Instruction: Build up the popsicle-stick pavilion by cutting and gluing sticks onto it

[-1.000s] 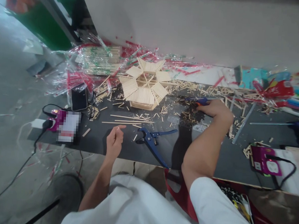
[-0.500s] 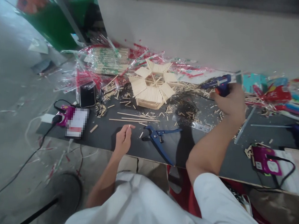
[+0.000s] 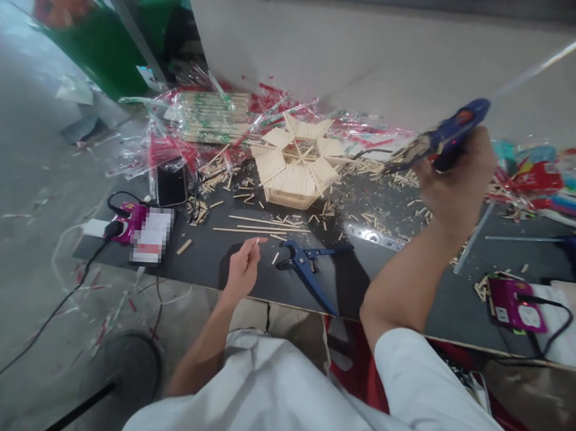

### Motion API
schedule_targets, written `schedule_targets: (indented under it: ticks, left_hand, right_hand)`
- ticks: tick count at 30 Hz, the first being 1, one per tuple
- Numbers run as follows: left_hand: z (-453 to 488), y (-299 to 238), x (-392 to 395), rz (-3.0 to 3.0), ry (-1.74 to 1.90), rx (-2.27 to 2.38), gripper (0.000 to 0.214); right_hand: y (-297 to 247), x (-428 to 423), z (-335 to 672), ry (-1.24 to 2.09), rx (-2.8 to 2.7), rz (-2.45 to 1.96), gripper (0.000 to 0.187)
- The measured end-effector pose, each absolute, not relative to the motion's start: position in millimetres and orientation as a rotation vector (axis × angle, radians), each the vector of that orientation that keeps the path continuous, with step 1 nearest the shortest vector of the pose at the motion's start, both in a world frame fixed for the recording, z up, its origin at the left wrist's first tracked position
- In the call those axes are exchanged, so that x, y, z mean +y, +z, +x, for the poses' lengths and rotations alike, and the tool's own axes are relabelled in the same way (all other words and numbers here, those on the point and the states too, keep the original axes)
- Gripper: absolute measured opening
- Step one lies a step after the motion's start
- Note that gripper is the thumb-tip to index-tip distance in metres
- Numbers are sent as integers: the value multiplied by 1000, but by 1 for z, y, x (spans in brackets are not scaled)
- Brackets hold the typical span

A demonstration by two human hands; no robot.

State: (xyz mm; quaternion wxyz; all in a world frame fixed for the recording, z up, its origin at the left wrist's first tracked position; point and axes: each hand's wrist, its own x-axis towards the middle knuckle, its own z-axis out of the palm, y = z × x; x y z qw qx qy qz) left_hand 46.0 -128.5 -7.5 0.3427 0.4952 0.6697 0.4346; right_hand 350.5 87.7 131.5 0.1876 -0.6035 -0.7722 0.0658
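Observation:
My right hand [image 3: 458,179] is raised over the far right of the table, wrapped around a blue hot glue gun [image 3: 459,128]. Its nozzle points left and down, and a clear glue stick [image 3: 547,65] juts out of its back. Near the front edge, my left hand [image 3: 243,268] is closed in a pinch on a short wooden stick piece [image 3: 257,241], of which only a pale end shows. A six-sided model of wooden sticks [image 3: 294,187] stands at the middle, apart from both hands. Blue cutters [image 3: 306,277] lie right of my left hand.
Long thin sticks [image 3: 263,231] lie before the model, among scattered offcuts. A metal ruler [image 3: 374,236] lies to the right. Plastic-wrapped stick bundles [image 3: 216,115] are at the back left. A phone [image 3: 171,185] and purple power boxes [image 3: 517,305] with cables sit toward the sides.
My right hand has lifted the glue gun up and to the right, and the gun has tilted so its glue stick shows. My left hand stays nearly in place, still pinching.

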Motion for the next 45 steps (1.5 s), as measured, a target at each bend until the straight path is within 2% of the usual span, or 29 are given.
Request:
schedule_targets:
  ticks: [3,6,12,25,45]
  left_hand:
    - [47,-8,-129,1273,1115,1773,48]
    - [47,-8,-129,1285,1075,1797,46]
    - [49,-7,-128,1245,1026,1847,43]
    - [49,-6,-127,1298,984,1891,41]
    - [48,-8,-127,1358,1048,1862,37]
  right_hand:
    - [141,86,332,169,-1994,-1620,42]
    - [138,94,318,204,-2021,-1605,36]
    - [119,113,312,215,-2098,-1546,33]
    - [121,117,301,262,-2344,-1450,26]
    - [97,131,313,151,-2255,-1330,27]
